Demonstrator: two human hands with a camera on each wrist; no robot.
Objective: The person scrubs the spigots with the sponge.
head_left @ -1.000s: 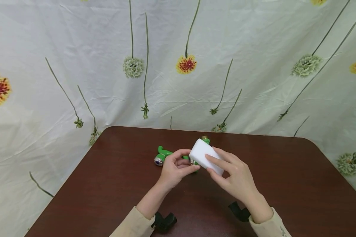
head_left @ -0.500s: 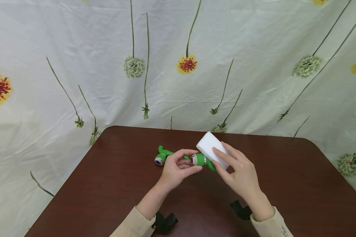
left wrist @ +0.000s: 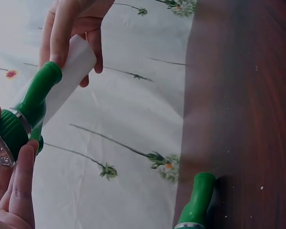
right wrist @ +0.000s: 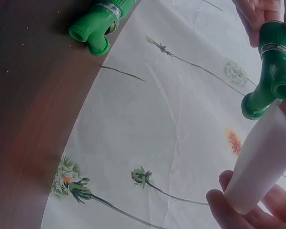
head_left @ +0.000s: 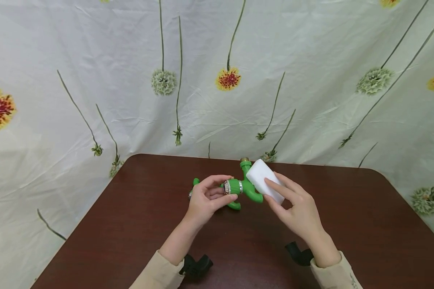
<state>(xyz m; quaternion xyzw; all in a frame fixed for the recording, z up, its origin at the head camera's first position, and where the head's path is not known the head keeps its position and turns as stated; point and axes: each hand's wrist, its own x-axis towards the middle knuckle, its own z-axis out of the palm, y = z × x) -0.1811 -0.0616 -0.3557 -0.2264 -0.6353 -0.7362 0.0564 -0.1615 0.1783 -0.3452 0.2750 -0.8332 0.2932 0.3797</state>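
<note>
My left hand (head_left: 204, 202) holds a green tap (head_left: 251, 192) by its ribbed knob (head_left: 233, 186), raised above the table. Its brass threaded end points toward the back; its spout points right. Between thumb and fingers, my right hand (head_left: 300, 206) pinches a white block (head_left: 265, 180), apparently a sponge, close beside the tap body. In the right wrist view, the top of the white block (right wrist: 262, 157) meets or nearly meets the held tap (right wrist: 271, 71); exact contact is unclear. More green tap parts (head_left: 234, 205) lie on the table, partly hidden behind my left hand.
A dark brown tabletop (head_left: 130, 224) spreads beneath both hands. Behind it hangs a white flowered cloth (head_left: 202, 112). Black straps or mounts (head_left: 199, 265) sit at both wrists. In the left wrist view, a green tap (left wrist: 198, 200) lies near the table edge.
The held tap has been turned, so its brass end and spout now show. My left hand has shifted slightly left. My right hand and the white block have moved right, uncovering the tap.
</note>
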